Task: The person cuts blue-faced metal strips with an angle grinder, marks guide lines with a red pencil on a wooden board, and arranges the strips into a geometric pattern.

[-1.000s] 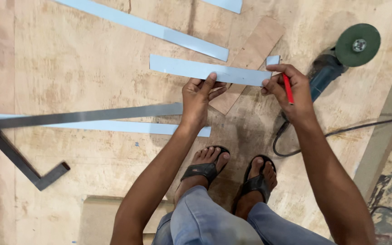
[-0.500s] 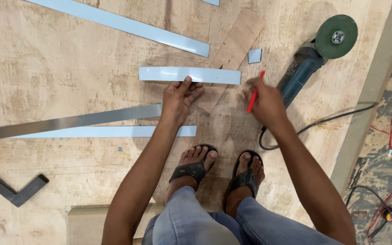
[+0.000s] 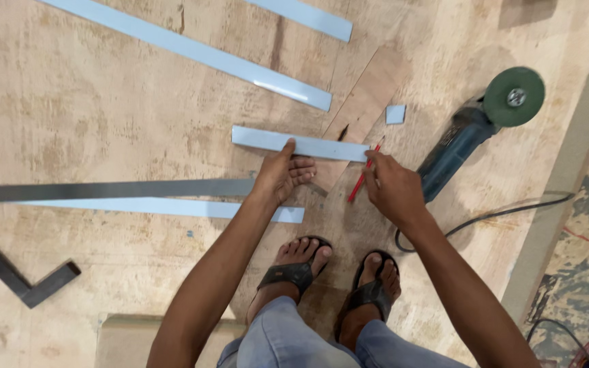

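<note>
Your left hand presses flat on the short pale-blue strip while your right hand pinches a red pencil at the strip's right end.

The short strip lies across the plywood floor, its right end over a brown board offcut, with open floor to its left and the angle grinder close on the right, its cable curling behind your wrist. You have four pale-blue strips in view: this short one, a long one above, another at the top edge, and one under the grey metal bar. There is also one small blue square offcut and one dark L-shaped square. Since half a second ago, your right hand has dropped the pencil tip onto the strip's end; your left hand stays planted.
</note>
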